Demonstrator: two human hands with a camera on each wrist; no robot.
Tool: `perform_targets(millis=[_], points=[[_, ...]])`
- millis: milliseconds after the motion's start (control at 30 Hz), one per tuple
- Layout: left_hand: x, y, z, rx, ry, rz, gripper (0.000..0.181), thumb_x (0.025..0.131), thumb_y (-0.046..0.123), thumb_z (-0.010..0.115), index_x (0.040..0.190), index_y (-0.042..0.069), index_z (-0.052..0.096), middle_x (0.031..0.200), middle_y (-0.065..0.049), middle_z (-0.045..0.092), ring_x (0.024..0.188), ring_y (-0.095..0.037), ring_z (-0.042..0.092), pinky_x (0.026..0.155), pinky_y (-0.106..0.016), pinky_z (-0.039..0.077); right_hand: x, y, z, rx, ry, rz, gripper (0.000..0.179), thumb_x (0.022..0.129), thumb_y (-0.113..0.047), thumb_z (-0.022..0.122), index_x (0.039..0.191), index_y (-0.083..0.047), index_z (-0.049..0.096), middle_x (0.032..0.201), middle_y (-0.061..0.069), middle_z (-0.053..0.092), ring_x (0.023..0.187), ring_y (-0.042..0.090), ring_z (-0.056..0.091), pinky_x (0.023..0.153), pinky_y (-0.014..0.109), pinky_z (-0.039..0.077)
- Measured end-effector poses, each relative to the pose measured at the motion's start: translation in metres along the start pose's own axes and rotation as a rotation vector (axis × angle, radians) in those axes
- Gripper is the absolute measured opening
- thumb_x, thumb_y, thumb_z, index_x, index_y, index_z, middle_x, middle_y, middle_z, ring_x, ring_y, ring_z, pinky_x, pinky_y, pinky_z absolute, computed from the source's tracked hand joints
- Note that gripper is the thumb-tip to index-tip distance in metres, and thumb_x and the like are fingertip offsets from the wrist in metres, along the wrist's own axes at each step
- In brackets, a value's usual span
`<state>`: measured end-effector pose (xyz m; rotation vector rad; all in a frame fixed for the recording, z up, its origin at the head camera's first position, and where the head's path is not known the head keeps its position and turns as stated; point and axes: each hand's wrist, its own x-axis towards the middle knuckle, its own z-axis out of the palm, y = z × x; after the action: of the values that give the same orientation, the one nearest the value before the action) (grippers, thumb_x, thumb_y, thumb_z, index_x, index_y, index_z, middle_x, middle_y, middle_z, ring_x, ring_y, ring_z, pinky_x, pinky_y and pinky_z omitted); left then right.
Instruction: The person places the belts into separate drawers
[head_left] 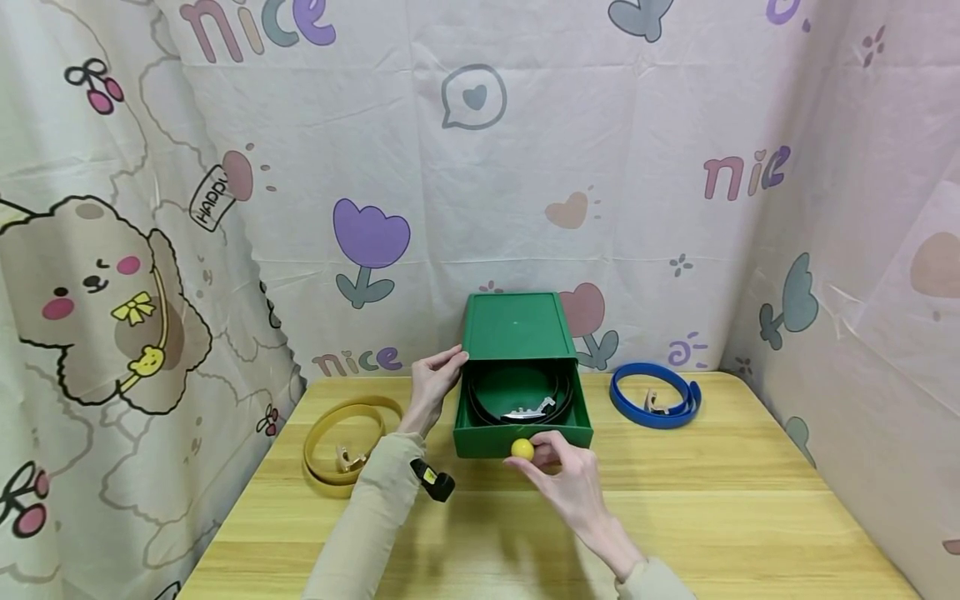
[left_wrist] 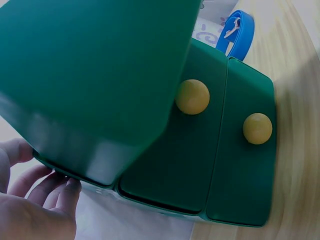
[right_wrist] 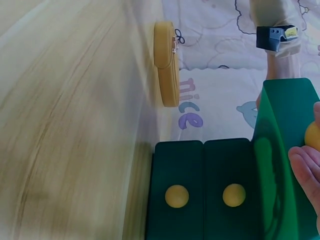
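A green cabinet (head_left: 517, 325) with stacked drawers stands at the table's middle, its top drawer (head_left: 487, 443) pulled out. Inside that drawer lies a coiled black belt (head_left: 480, 408) with a silver buckle (head_left: 528, 412). Thumb and fingers of my right hand (head_left: 573, 479) pinch the drawer's round yellow knob (head_left: 522, 450). My left hand (head_left: 433, 387) rests its fingertips against the cabinet's upper left side. In the left wrist view, two lower drawers are closed, with yellow knobs (left_wrist: 193, 97) on their fronts; the top drawer juts out over them.
A coiled yellow belt (head_left: 327, 486) lies left of the cabinet, beside the left forearm. To the right is a coiled blue belt (head_left: 626, 400). The wooden table (head_left: 712, 517) ends at a patterned cloth (head_left: 480, 192) hanging behind and on both sides.
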<state>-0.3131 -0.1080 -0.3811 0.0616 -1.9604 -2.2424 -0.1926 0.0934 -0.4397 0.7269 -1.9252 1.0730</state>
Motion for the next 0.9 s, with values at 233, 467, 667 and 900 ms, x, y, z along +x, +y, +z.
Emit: perform_targets(millis=[233, 467, 667, 900], points=[[-0.0003, 0.0004, 0.0004, -0.002, 0.000, 0.005, 0.033, 0.075, 0.017, 0.071, 0.106, 0.006, 0.067, 0.105, -0.010, 0.066, 0.073, -0.006, 0.057, 0.078, -0.032, 0.050, 0.0016, 0.0030, 0.0018, -0.003, 0.007, 0.005, 0.034, 0.060, -0.016, 0.081, 0.085, -0.010, 0.059, 0.065, -0.006, 0.067, 0.056, -0.003, 0.059, 0.051, 0.012, 0.047], [0.0015, -0.0019, 0.0000, -0.008, -0.004, 0.007, 0.033, 0.075, 0.018, 0.071, 0.106, 0.006, 0.066, 0.106, -0.010, 0.066, 0.072, -0.004, 0.057, 0.088, -0.043, 0.046, 0.0037, 0.0044, 0.0042, -0.010, 0.013, 0.029, 0.031, 0.064, -0.025, 0.078, 0.085, -0.011, 0.059, 0.065, -0.007, 0.066, 0.057, -0.003, 0.059, 0.052, 0.011, 0.047], [0.0014, -0.0027, -0.0006, -0.040, -0.021, 0.000, 0.035, 0.075, 0.017, 0.071, 0.107, 0.006, 0.066, 0.112, -0.014, 0.063, 0.079, -0.002, 0.060, 0.095, -0.046, 0.041, 0.0058, 0.0072, 0.0070, -0.015, 0.027, 0.032, 0.031, 0.063, -0.024, 0.079, 0.084, -0.011, 0.059, 0.064, -0.006, 0.066, 0.056, -0.002, 0.059, 0.052, 0.010, 0.046], [0.0019, -0.0025, -0.0009, -0.038, -0.024, -0.003, 0.035, 0.074, 0.018, 0.071, 0.107, 0.006, 0.066, 0.111, -0.013, 0.064, 0.077, -0.003, 0.059, 0.094, -0.044, 0.043, 0.0083, 0.0102, 0.0094, -0.031, 0.024, 0.047, 0.031, 0.065, -0.028, 0.078, 0.085, -0.012, 0.059, 0.066, -0.007, 0.066, 0.057, -0.002, 0.059, 0.052, 0.010, 0.046]])
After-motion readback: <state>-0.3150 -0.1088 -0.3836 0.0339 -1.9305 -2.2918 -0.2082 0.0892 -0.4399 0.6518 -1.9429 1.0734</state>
